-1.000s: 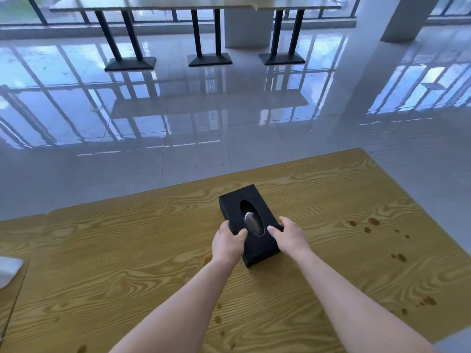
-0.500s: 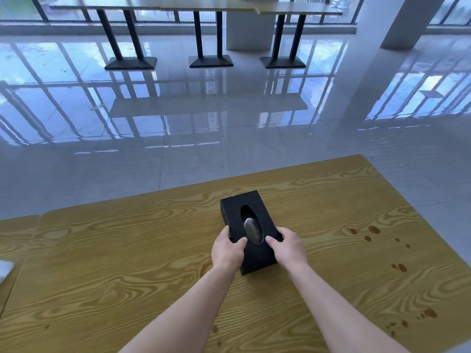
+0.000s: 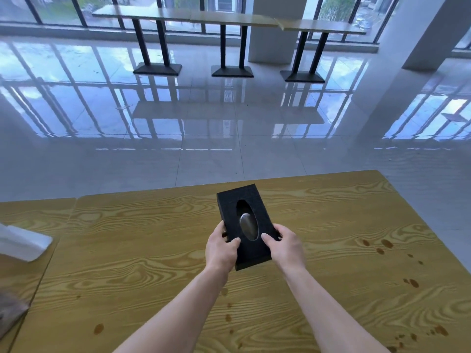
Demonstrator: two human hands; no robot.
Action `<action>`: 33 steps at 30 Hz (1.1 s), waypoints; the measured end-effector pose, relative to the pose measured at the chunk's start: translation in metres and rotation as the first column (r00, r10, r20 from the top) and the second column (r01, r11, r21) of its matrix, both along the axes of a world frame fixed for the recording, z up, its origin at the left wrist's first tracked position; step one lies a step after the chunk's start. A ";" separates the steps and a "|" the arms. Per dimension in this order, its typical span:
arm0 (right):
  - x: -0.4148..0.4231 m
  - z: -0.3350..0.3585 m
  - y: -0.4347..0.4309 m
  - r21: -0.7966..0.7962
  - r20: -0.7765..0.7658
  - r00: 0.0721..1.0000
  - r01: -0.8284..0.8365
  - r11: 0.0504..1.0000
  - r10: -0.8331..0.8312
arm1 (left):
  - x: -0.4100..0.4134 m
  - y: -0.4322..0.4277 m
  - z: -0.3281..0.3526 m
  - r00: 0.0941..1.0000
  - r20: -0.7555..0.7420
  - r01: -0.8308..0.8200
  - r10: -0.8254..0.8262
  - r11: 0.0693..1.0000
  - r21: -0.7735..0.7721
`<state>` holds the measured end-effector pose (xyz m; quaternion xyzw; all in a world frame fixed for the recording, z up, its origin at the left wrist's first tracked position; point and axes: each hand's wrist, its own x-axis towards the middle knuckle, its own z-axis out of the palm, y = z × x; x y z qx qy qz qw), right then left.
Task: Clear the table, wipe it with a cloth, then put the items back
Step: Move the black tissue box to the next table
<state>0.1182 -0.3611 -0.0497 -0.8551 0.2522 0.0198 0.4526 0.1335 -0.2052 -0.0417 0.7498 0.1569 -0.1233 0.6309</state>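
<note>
The black tissue box [image 3: 244, 225] sits just below the centre of the view, over the wooden table [image 3: 153, 250]. Its long axis runs from about 11 o'clock at the far end to 5 o'clock at the near end. An oval opening in its top face shows a grey, shiny lining.

Both hands hold the near half of the box. The left hand [image 3: 221, 248] takes the box's 9 o'clock side. Its grip is clamped on the box, with the thumb lying across the top face and the fingers curled round the side wall. The right hand [image 3: 286, 247] takes the 3 o'clock side the same way, its thumb on top near the rim of the opening and its fingers wrapped over the edge. Both grips are closed firmly on the box, with no gap showing between skin and box. It is not clear whether the box's underside touches the table or is just above it.

At 9 o'clock from the box, well apart at the table's left edge, lies a folded white cloth [image 3: 23, 244]. Brown stains [image 3: 382, 244] dot the table at 3 o'clock, and more lie towards 5 and 6 o'clock. Beyond the table, at 12 o'clock, a glossy tiled floor [image 3: 204, 128] stretches to a row of long tables [image 3: 229, 19] by the windows.
</note>
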 end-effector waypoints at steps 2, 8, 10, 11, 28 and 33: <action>-0.002 0.004 0.014 0.007 0.016 0.999 -0.038 0.999 0.038 | -0.005 0.015 0.003 0.999 0.016 -0.032 0.032 0.999 -0.002; -0.008 0.013 0.061 0.044 0.063 0.988 -0.143 0.989 0.141 | -0.028 0.064 0.014 0.988 0.042 -0.145 0.147 0.989 -0.040; -0.011 0.013 0.078 0.056 0.084 0.981 -0.181 0.982 0.176 | -0.038 0.081 0.015 0.980 0.057 -0.191 0.192 0.981 -0.030; -0.013 0.014 0.087 0.061 0.093 0.976 -0.204 0.977 0.198 | -0.044 0.090 0.015 0.974 0.065 -0.215 0.216 0.976 -0.026; -0.067 0.030 0.282 0.054 0.111 0.835 -0.546 0.836 0.538 | -0.155 0.269 0.016 0.809 0.135 -0.577 0.573 0.817 -0.008; -0.088 0.034 0.354 0.089 0.095 0.784 -0.621 0.779 0.614 | -0.186 0.334 0.014 0.734 0.123 -0.673 0.668 0.740 -0.005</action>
